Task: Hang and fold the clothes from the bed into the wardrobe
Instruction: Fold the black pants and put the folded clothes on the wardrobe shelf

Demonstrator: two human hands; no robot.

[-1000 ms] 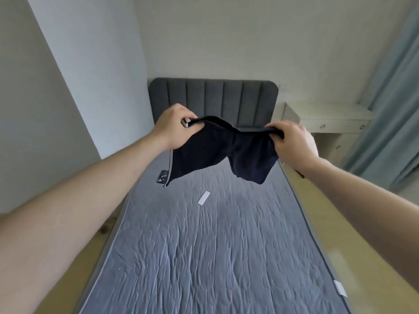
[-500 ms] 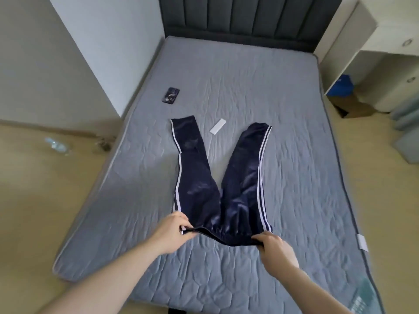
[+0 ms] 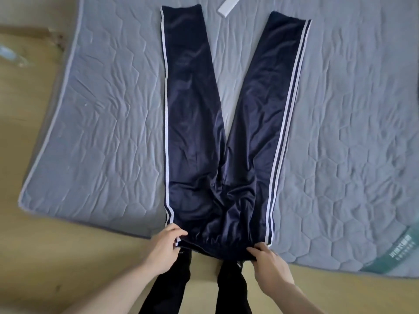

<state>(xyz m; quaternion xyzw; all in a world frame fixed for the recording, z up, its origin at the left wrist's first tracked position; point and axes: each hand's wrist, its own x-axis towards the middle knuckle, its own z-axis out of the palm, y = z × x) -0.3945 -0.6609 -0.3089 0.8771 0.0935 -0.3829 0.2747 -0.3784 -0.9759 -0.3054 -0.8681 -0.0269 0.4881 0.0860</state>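
Navy trousers (image 3: 217, 137) lie flat on the bed (image 3: 340, 132), legs toward 12 o'clock. The left hand (image 3: 166, 242) and right hand (image 3: 268, 260) each pinch the waistband.

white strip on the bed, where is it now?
Head view, top edge: the white strip lies on the mattress, between the two leg cuffs of the navy track pants, apart from both hands.
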